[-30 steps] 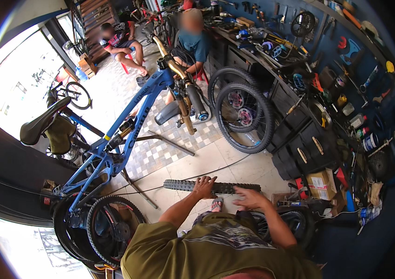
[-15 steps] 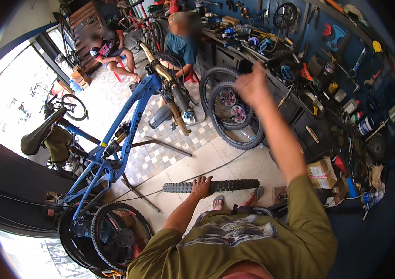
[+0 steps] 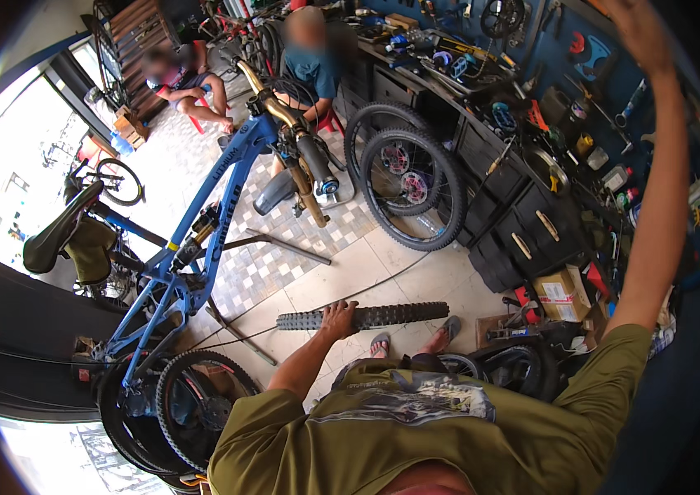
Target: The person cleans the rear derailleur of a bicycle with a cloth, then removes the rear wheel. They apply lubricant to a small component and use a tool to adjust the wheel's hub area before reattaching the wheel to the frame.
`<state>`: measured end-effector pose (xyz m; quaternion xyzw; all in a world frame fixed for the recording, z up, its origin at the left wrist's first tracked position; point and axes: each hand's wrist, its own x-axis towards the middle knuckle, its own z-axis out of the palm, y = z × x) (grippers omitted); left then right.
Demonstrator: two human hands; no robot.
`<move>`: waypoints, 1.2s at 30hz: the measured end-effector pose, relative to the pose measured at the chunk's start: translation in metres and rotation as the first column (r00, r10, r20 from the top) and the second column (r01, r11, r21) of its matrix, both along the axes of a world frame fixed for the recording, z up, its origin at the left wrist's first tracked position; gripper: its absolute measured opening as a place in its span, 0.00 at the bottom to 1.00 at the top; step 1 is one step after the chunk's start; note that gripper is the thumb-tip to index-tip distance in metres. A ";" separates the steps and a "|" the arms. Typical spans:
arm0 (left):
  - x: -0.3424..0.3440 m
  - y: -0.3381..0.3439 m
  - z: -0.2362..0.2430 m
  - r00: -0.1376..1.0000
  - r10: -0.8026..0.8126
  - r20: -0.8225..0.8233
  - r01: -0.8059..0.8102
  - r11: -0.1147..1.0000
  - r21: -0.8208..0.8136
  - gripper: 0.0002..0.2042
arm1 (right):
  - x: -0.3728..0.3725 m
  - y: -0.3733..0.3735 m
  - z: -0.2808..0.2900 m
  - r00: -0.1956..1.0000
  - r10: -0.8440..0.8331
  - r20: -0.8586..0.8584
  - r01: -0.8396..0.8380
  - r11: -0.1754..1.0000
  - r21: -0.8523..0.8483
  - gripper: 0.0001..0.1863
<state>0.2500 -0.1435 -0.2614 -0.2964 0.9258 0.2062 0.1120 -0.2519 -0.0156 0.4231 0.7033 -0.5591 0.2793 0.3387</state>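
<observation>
My left hand [image 3: 338, 320] is wrapped over the top of a knobby black bicycle tyre [image 3: 399, 314], seen edge-on, upright in front of my legs. The fingers are closed on its tread, a little left of the middle. My right arm stretches far up to the right. The right hand [image 3: 640, 37] is at the upper rim of the view, by the blue tool wall [image 3: 556, 33]. Its fingertips are cut off there, so I cannot see whether it touches or holds a tool. A blue bottle-opener-shaped tool [image 3: 592, 56] hangs to the left of it.
A blue bicycle frame [image 3: 230, 186] with a gold handlebar stands at left. Two wheels [image 3: 412, 186] lean on the black drawers [image 3: 523, 223] under a cluttered bench. More wheels [image 3: 201, 404] stand lower left. A cardboard box [image 3: 563, 294] lies at right. Two people sit at the back.
My right hand has swung up and right, from above the two leaning wheels to the tool wall. My left hand keeps its grip on the tyre. The view has shifted slightly.
</observation>
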 end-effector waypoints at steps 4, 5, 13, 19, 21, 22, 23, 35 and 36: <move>0.012 0.000 0.005 0.997 0.054 0.053 -0.055 0.998 0.025 0.42 | 0.142 -0.008 -0.154 0.909 0.069 0.411 -0.318 0.753 0.576 0.22; 0.012 -0.001 0.006 0.997 0.059 0.059 -0.061 0.998 0.036 0.42 | 0.152 -0.009 -0.199 0.913 -0.029 0.408 -0.299 0.632 0.715 0.27; 0.003 -0.002 0.013 0.999 0.023 0.044 -0.025 0.998 0.055 0.40 | 0.209 0.051 -0.545 0.902 -0.410 0.136 -0.181 -0.073 0.981 0.38; 0.010 -0.008 0.007 0.999 0.029 0.041 -0.031 0.999 0.035 0.38 | 0.255 0.109 -0.651 0.783 -0.560 0.271 -0.335 -0.011 0.942 0.38; 0.011 -0.013 0.002 1.000 0.025 0.009 -0.025 1.000 -0.014 0.40 | 0.264 0.121 -0.652 0.766 -0.596 0.241 -0.267 0.046 0.963 0.34; 0.008 -0.013 0.002 1.000 0.016 -0.012 -0.016 0.999 -0.033 0.41 | 0.265 0.128 -0.657 0.759 -0.605 0.240 -0.262 0.054 0.964 0.33; 0.006 -0.012 0.002 1.000 0.017 -0.009 -0.017 0.999 -0.027 0.40 | 0.265 0.134 -0.662 0.753 -0.613 0.240 -0.258 0.062 0.964 0.32; -0.030 -0.001 0.005 0.997 0.053 0.061 -0.050 0.998 -0.049 0.35 | 0.278 0.132 -0.656 0.690 -0.627 0.362 -0.258 0.254 0.932 0.30; -0.031 0.001 0.004 0.995 0.058 0.076 -0.054 0.997 -0.057 0.35 | 0.279 0.127 -0.647 0.653 -0.655 0.380 -0.298 0.238 0.924 0.30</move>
